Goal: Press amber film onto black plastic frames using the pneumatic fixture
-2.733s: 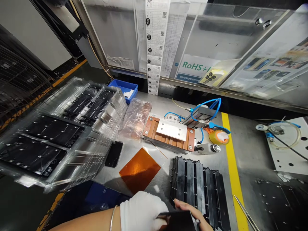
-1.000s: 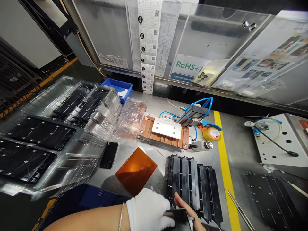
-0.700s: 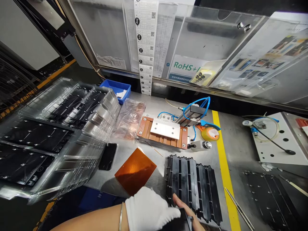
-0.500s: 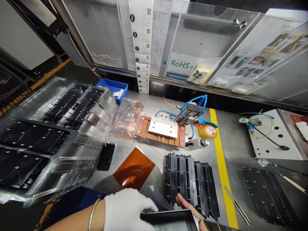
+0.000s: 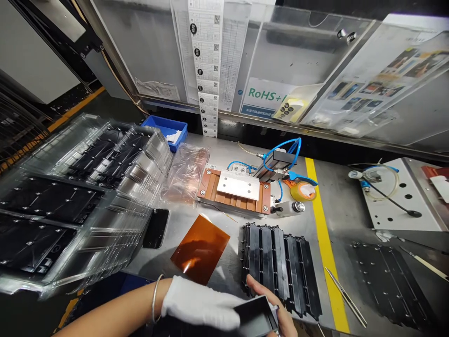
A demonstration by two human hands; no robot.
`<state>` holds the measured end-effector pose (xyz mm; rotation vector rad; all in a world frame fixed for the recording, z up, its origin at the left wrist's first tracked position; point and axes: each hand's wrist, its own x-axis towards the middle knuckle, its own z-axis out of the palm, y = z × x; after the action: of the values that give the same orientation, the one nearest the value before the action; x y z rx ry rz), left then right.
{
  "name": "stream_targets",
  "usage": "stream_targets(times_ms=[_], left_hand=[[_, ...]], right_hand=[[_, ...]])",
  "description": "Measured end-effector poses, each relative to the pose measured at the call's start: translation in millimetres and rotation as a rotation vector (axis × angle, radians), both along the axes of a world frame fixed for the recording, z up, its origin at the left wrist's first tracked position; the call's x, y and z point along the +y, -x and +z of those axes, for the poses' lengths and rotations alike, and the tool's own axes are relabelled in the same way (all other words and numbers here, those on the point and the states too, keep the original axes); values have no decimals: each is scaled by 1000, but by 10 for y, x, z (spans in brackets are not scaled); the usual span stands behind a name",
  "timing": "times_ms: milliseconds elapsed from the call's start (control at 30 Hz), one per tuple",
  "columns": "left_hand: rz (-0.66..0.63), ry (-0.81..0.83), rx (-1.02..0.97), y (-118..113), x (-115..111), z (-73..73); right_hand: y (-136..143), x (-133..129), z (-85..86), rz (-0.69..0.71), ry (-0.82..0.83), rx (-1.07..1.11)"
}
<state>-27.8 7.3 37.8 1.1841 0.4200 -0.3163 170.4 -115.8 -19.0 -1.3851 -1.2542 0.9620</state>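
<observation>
Low at the front, my left hand, in a white glove, covers the left end of a black shallow box-shaped part with raised edges. My right hand, ungloved, holds its right side, thumb up along the outer edge. The part is tilted, and its lower end runs out of view. Just beyond my right hand lie several long black ribbed strips, side by side. A sheet of amber film rests on the metal bench beyond my glove.
A fixture with a white plate and blue air hoses stands behind. Clear trays of black parts are stacked left, beside a phone. Tweezers lie across the yellow line. An orange tape dispenser sits near the fixture.
My gloved hand has slid right over the black part, covering more of its left end. The part has turned and tilted, and my right hand has shifted slightly left.
</observation>
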Motion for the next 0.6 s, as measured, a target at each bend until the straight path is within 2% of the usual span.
stream_targets(times_ms=[67, 100, 200, 300, 400, 533, 600], left_hand=[[156, 269, -128, -40, -42, -85], [258, 330, -134, -54, -67, -117], [477, 319, -83, 3, -82, -118], [517, 89, -118, 214, -2, 11], [421, -247, 21, 385, 32, 140], [183, -819, 398, 286, -77, 136], [115, -923, 441, 155, -134, 68]], right_hand=[[37, 192, 9, 144, -130, -30], [65, 296, 23, 204, -180, -40], [166, 559, 78, 247, -221, -42], [236, 656, 70, 200, -170, 5], [274, 615, -20, 176, -123, 27], [339, 500, -103, 180, -222, -97], [369, 441, -102, 195, -252, -146]])
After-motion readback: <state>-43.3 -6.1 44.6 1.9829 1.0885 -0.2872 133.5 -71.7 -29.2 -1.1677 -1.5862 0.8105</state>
